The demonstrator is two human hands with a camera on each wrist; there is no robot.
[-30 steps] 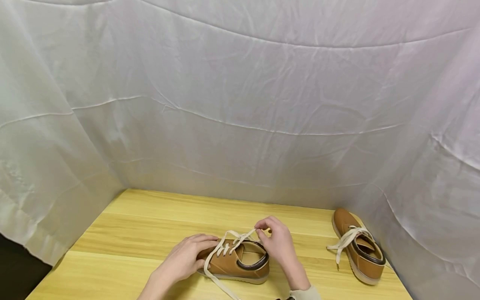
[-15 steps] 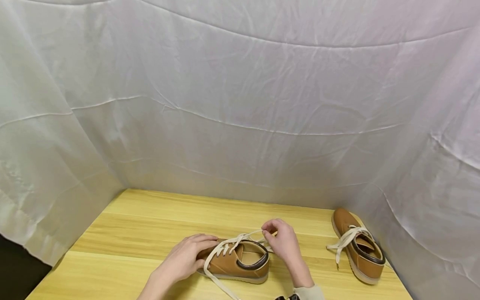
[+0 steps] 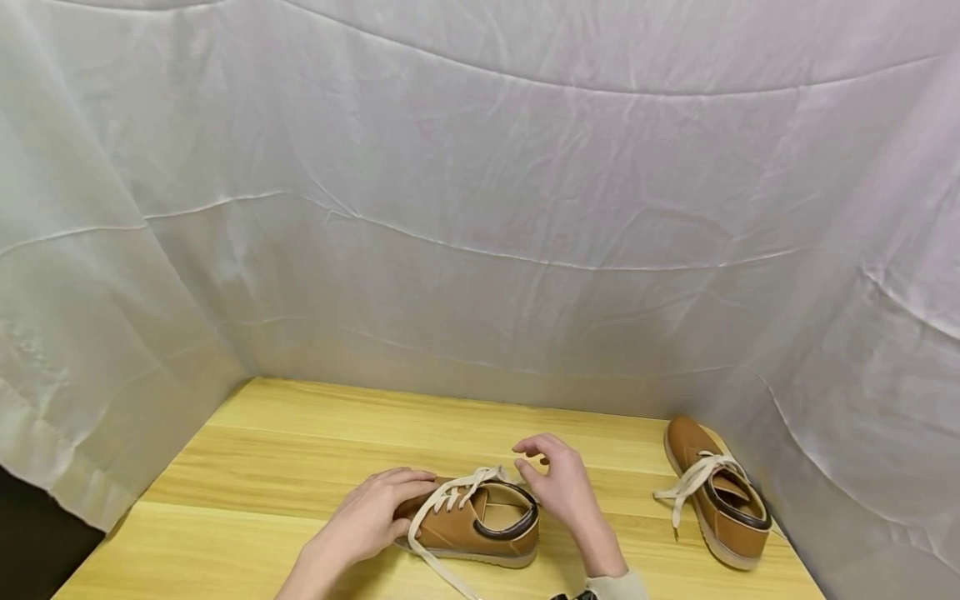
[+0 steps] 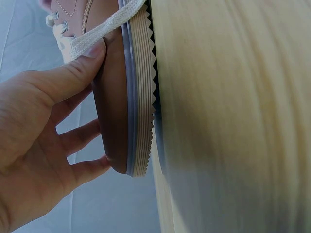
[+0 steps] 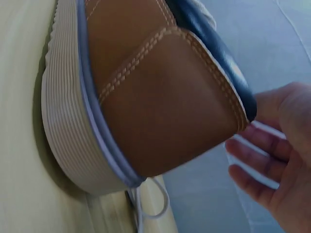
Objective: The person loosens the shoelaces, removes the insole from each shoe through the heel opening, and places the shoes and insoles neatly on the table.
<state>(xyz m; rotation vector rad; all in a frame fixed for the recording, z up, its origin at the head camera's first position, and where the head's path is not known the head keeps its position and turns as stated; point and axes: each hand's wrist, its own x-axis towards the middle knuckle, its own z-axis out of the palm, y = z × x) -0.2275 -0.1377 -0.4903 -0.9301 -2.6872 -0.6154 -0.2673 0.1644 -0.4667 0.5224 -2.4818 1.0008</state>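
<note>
A brown lace-up shoe [image 3: 457, 529] stands on the table with its toe to the left. My left hand [image 3: 372, 512] grips the toe; in the left wrist view the thumb [image 4: 80, 68] presses the near side by the white shoelace [image 4: 109, 29], and the other fingers reach round the front. One lace end runs down over the shoe's side towards the table's front. My right hand [image 3: 558, 483] is just off the heel, fingers loosely bent and apart, nothing between them. In the right wrist view its fingertips overlap the dark padded collar [image 5: 214, 48] at the heel.
A second brown shoe [image 3: 738, 533] with tied-looking white laces stands at the right edge of the wooden table [image 3: 315, 433]. Grey cloth [image 3: 480, 317] hangs behind the table and at both sides.
The right hand first pulled the pinched shoelace a little to the right, then let it go; the lace has dropped back towards the shoe. The left hand has stayed in place.
</note>
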